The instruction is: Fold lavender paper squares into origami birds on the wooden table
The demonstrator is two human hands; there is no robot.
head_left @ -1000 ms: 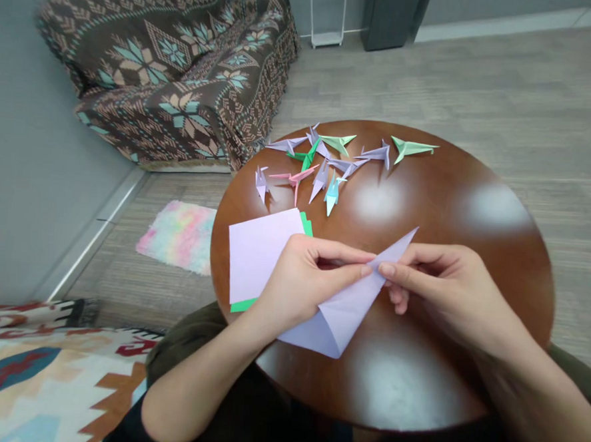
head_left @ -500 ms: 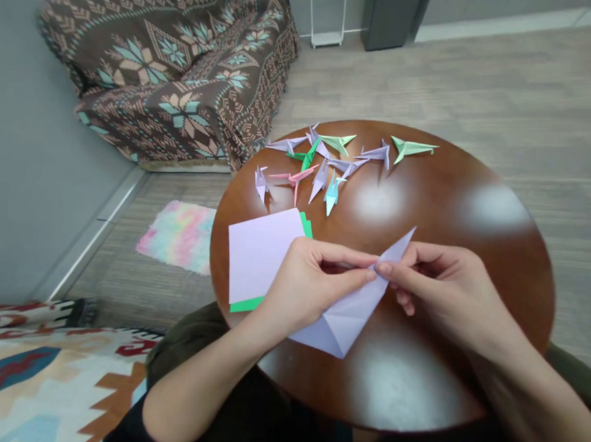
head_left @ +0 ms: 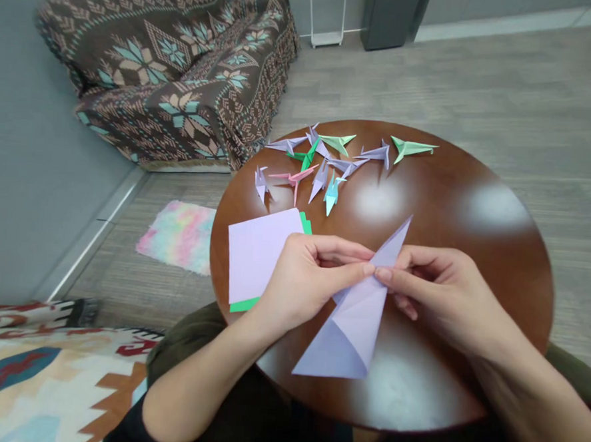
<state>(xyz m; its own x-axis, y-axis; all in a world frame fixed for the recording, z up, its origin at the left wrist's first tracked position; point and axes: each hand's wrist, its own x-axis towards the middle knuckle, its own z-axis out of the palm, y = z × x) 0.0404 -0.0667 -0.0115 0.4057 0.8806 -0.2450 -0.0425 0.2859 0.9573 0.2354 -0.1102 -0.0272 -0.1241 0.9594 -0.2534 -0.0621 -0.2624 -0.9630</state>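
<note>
A partly folded sheet of lilac origami paper (head_left: 351, 331) is held above the round table by both hands. My left hand (head_left: 317, 272) pinches its left edge between thumb and fingers. From the other side my right hand (head_left: 429, 279) grips the same paper, its thumb tip touching or almost touching the left thumb. One narrow point of the paper rises between the hands; the wider, creased part hangs toward me. Beside my left hand lies a stack of square paper (head_left: 261, 252), lilac on top with green sheets showing beneath.
Several folded paper cranes stand at the far side of the brown table (head_left: 497, 273), among them a pink crane (head_left: 295, 178), a light blue crane (head_left: 332, 193) and a pale green crane (head_left: 411, 149). A patterned sofa (head_left: 184, 74) and a fluffy rug (head_left: 177, 234) are beyond.
The lilac paper has turned, so its lower end swings down and shows more of its face. Both hands have shifted slightly left, keeping their pinch.
</note>
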